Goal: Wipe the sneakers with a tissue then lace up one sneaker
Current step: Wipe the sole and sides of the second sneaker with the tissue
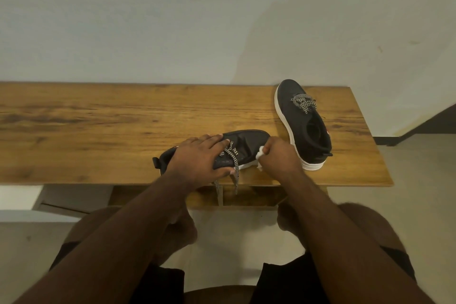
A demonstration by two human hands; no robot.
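Note:
A black sneaker with a white sole point(249, 144) lies tipped on its side near the front edge of the wooden table point(98, 118), toe to the right. My left hand point(197, 158) presses down over its middle and collar. Its black-and-white lace point(235, 168) hangs loose over the table edge. My right hand point(280, 155) is closed around a crumpled white tissue point(259, 155), which touches the sneaker's toe side by the sole. The second black sneaker point(302, 126) stands upright at the back right, its lace bunched on top.
The table stands against a pale wall; its right end point(385, 175) is close to the second sneaker. Below the front edge is a wooden shelf frame point(246, 197). My bare knees and dark shorts fill the lower view above a light floor.

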